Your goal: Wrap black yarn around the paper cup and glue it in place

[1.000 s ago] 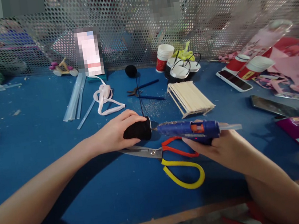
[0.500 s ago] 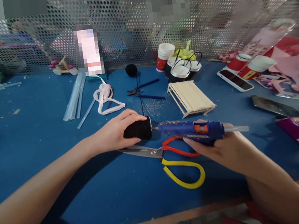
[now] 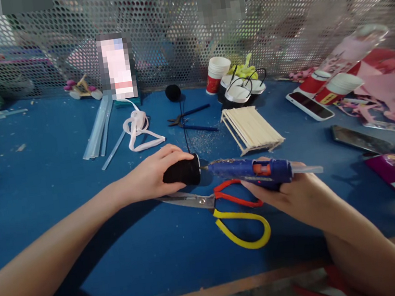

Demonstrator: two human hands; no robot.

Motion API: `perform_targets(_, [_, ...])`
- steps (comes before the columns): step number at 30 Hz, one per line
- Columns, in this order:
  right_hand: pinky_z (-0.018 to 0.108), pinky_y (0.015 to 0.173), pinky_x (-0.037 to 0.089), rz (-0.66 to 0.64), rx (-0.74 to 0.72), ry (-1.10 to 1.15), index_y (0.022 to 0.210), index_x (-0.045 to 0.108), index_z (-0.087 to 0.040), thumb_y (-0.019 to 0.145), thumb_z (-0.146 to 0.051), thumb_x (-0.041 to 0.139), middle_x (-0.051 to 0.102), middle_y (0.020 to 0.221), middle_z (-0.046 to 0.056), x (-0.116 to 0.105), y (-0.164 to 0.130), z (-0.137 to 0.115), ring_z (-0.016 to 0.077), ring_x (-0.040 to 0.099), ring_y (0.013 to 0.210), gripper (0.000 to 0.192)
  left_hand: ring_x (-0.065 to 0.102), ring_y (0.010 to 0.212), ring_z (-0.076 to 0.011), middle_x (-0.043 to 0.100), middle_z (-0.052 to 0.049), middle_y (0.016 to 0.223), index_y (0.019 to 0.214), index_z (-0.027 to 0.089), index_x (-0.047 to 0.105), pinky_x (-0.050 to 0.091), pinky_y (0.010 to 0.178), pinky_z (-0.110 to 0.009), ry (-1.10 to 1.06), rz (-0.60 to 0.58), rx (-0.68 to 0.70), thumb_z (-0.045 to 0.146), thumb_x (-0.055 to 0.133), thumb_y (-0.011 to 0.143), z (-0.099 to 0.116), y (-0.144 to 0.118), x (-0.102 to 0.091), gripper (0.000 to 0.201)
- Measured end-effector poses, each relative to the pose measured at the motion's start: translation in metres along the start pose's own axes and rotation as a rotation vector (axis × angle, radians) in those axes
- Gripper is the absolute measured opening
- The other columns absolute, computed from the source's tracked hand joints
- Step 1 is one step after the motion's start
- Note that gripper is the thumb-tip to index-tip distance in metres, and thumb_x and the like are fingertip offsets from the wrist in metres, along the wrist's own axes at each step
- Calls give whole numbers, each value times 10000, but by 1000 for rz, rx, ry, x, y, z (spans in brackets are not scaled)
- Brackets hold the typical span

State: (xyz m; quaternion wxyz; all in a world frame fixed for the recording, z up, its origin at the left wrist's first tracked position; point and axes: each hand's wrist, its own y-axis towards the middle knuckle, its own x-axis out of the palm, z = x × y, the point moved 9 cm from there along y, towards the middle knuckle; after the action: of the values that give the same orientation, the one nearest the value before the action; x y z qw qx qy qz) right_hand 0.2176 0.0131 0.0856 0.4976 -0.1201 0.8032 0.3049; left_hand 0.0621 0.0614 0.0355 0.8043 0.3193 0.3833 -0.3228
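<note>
My left hand (image 3: 150, 176) grips a small black cup-shaped piece (image 3: 182, 172) lying on its side, its rim turned to the right. My right hand (image 3: 291, 196) holds a blue hot glue gun (image 3: 251, 170) with an orange trigger and a clear glue stick at its back. The gun's nozzle touches the rim of the black piece. A thin black cord runs from the piece up the table to a black ball (image 3: 173, 93). Scissors with red and yellow handles (image 3: 228, 212) lie on the blue table (image 3: 61, 195) just under both hands.
Clear glue sticks (image 3: 98, 129), a white ribbon (image 3: 138, 129), dark pliers (image 3: 188, 120), a raft of wooden sticks (image 3: 251, 128), paper cups (image 3: 217, 75), a phone (image 3: 309, 105) and pink material (image 3: 386, 89) lie farther back. A perforated metal screen (image 3: 275, 21) closes the far side.
The glue gun drew back slightly to the right half a second ago and has returned left against the black piece. My left hand has stayed still.
</note>
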Motion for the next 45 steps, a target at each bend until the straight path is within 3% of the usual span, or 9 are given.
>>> perform_targets(6, [264,413,374,18,-42,-42,482,573,-193,885,-293,339,508,520,51,-1,-1,-2,119,469,422,476,515,1063,-203,503,-109,1162,1206,162,455,430,933,-342,4,5,8,198,627,747,1,-1,-1,491])
perform_targets(13, [244,349,280,27,-16,-69,377,473,-189,864,-261,406,335,366,-21,6,-6,11,75,341,326,497,499,1078,-206,486,-115,1175,1215,172,448,429,928,-344,5,3,29,202,622,755,4,-1,0,493])
perform_targets(19, [224,370,326,1,124,-3,414,389,-192,809,-265,536,393,398,-32,11,-5,28,71,388,363,428,500,1064,-206,486,-119,1165,1211,162,455,435,911,-337,0,-10,33,199,618,758,5,-1,0,483])
perform_targets(22, [231,391,340,16,123,-7,422,372,-195,808,-279,532,410,420,-27,12,-2,29,73,383,375,426,499,1060,-207,486,-125,1162,1208,150,459,437,909,-334,1,-18,35,192,621,755,7,0,0,482])
perform_targets(25, [244,440,378,37,95,-24,470,464,-189,811,-287,511,464,461,-9,12,2,29,95,431,419,358,499,1062,-209,485,-127,1164,1206,147,461,437,908,-328,4,-23,38,190,626,750,8,0,-1,487])
perform_targets(30, [301,564,451,24,27,-129,706,654,-173,823,-297,454,602,615,55,17,5,30,171,556,576,262,500,1064,-215,482,-124,1172,1206,163,457,438,908,-338,5,-22,35,193,626,745,7,0,0,492])
perform_targets(33, [297,565,456,-26,85,-88,667,624,-178,821,-313,474,597,610,47,17,2,34,167,553,575,253,494,1075,-220,477,-133,1181,1207,161,451,436,914,-350,11,-23,41,204,622,753,8,-1,1,488])
perform_targets(37, [264,506,429,-77,197,38,514,470,-196,820,-306,508,538,539,7,16,-1,36,122,497,486,328,491,1085,-221,478,-128,1183,1209,177,448,434,918,-359,20,-16,42,200,619,751,7,-1,1,489])
perform_targets(45, [302,523,438,-32,223,-13,669,546,-189,783,-315,522,562,595,48,22,6,46,174,537,551,172,488,1091,-223,465,-134,1194,1206,167,445,434,916,-351,24,-19,55,203,607,765,8,-1,1,471])
